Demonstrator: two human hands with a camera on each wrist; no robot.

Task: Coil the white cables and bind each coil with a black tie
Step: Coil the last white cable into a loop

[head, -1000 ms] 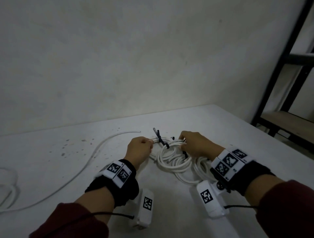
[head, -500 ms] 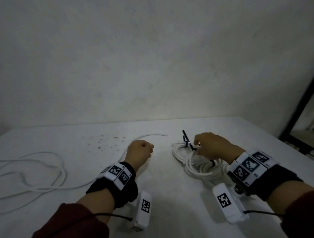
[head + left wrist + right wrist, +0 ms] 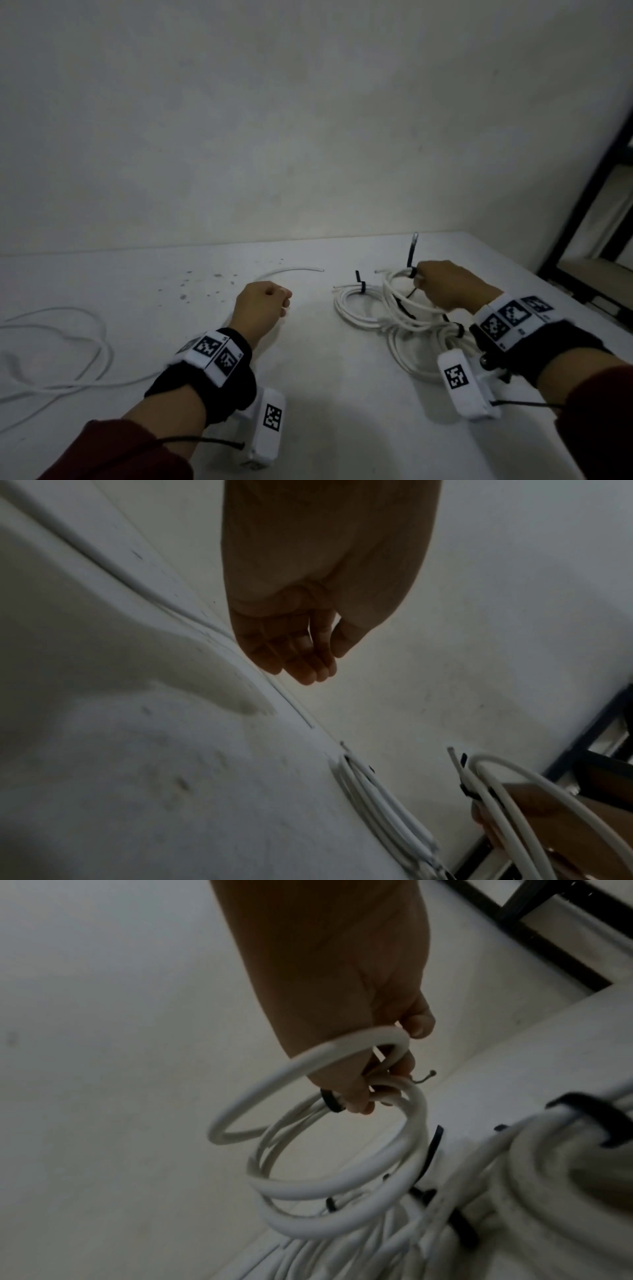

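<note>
My right hand [image 3: 445, 287] grips a white cable coil [image 3: 397, 287] just above the table, fingers pinching it where a black tie [image 3: 412, 250] sticks up. The right wrist view shows the right hand [image 3: 377, 1091] holding the coil's loops [image 3: 342, 1177] at that tie [image 3: 330, 1100]. A second coil [image 3: 349, 305] lies flat on the table, bound by its own black tie [image 3: 360, 284]. More bound coils [image 3: 421, 346] lie under my right wrist. My left hand [image 3: 262, 305] hovers loosely curled and holds nothing, beside a loose white cable [image 3: 68, 342] whose end [image 3: 291, 270] curves past it.
The white table [image 3: 342, 428] meets a bare wall at the back. A black metal shelf frame [image 3: 589, 192] stands past the table's right edge. Dark specks [image 3: 205, 284] mark the tabletop near the loose cable.
My left hand let go of the coil and drew away to the left. My right hand carried the coil to the right, over the other coils. The view swung left.
</note>
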